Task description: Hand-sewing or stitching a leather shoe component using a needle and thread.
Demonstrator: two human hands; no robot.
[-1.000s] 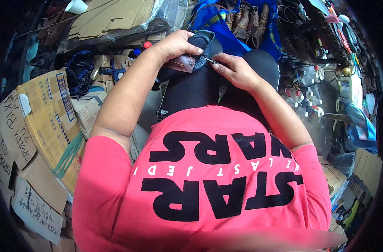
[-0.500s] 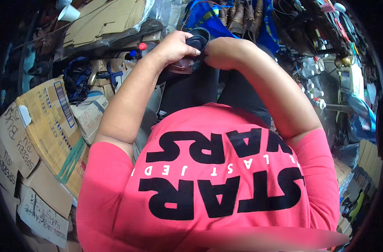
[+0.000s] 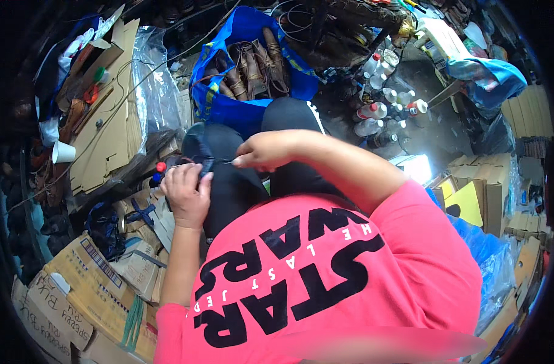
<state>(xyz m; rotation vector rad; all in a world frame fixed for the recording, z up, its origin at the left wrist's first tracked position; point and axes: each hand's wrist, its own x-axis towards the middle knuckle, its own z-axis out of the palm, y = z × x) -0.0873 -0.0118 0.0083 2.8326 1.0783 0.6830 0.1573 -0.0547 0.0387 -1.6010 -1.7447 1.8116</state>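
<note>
Nearest, a pink short-sleeved shirt (image 3: 344, 261) with black lettering is seen, and from it both bare forearms are stretched toward the knees. The left hand (image 3: 189, 189) is held back upward, its grip bent closed over the near part of a dark shoe (image 3: 194, 145), with the thumb lying beside the fingers; the undersides of the fingers are hidden. The shoe is held at the left side of the left leg, against the dark trousers (image 3: 228, 194). The grip of the right hand (image 3: 266, 150) is drawn together, fingers curled in, on a thin dark piece (image 3: 221, 161) that is stretched across to the shoe; whether thread or tool shaft cannot be told. A small gap is left between the hands. To the left, a yellow-brown carton (image 3: 86, 276) is set, and farther up, flat cardboard sheets (image 3: 104, 145) are stacked near a white cup (image 3: 63, 151). Beyond the knees, brown shoe-shaped pieces (image 3: 249, 70) are held upright in a blue bag (image 3: 234, 115), and to its right plastic bottles (image 3: 368, 127) are grouped on the floor.
</note>
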